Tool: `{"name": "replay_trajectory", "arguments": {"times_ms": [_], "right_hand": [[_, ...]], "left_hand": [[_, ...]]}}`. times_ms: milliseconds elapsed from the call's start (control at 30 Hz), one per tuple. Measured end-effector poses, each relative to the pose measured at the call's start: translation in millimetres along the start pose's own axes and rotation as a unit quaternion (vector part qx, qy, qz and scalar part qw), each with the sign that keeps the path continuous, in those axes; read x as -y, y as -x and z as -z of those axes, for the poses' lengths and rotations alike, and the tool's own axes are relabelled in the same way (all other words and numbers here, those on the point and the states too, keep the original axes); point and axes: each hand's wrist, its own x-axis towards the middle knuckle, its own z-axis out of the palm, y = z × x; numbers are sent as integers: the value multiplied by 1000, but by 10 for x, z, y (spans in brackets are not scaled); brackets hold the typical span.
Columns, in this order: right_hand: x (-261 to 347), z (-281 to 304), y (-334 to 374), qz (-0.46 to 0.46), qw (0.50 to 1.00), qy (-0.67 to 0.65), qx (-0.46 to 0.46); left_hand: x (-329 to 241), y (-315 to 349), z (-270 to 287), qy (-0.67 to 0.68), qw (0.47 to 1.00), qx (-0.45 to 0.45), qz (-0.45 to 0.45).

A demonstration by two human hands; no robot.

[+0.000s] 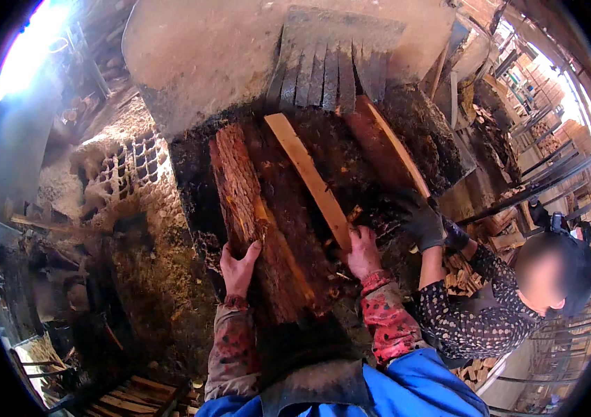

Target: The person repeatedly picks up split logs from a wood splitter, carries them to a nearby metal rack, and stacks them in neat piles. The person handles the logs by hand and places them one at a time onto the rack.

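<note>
Here at the dark worktable (441,149), the left hand (237,270) is at the left edge of a rough bark-covered slab (238,174), its thumb and forefinger spread in a V; whether it grips the wood I cannot tell; over to the right hand (363,254), and that one is closed around the near end of a narrow pale wooden strip (309,182), which slants away across the table toward the hanging metal strips (330,73); the slab lies lengthwise to the left of it, reddish-brown and flaky; on the far right of the table, a reddish board (384,149) with a pale edge runs from those metal strips down to a co-worker's dark gloved hand (417,217); that hand is right by the board's near end, its grip too dark to read; the co-worker (483,313), in a patterned top, leans in from the right; beyond it all sits the broad dusty hood (198,62).
</note>
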Motion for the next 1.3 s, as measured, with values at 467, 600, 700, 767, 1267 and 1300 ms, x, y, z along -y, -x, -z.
{"name": "replay_trajectory", "arguments": {"times_ms": [467, 600, 700, 767, 1267, 1300], "right_hand": [[544, 691, 384, -1, 956, -291, -44], [1009, 926, 611, 26, 941, -331, -69], [1134, 611, 701, 126, 965, -223, -52], [1205, 416, 759, 171, 976, -129, -36], [-123, 739, -808, 55, 957, -153, -242], [-302, 780, -1062, 42, 958, -115, -261]], "left_hand": [[-2, 22, 45, -15, 1000, 15, 1], [-155, 68, -9, -37, 999, 4, 3], [-36, 32, 45, -23, 1000, 11, 5], [53, -19, 32, 7, 1000, 27, 2], [2, 29, 36, -98, 995, -25, -6], [6, 31, 26, -117, 993, -28, -7]]}}
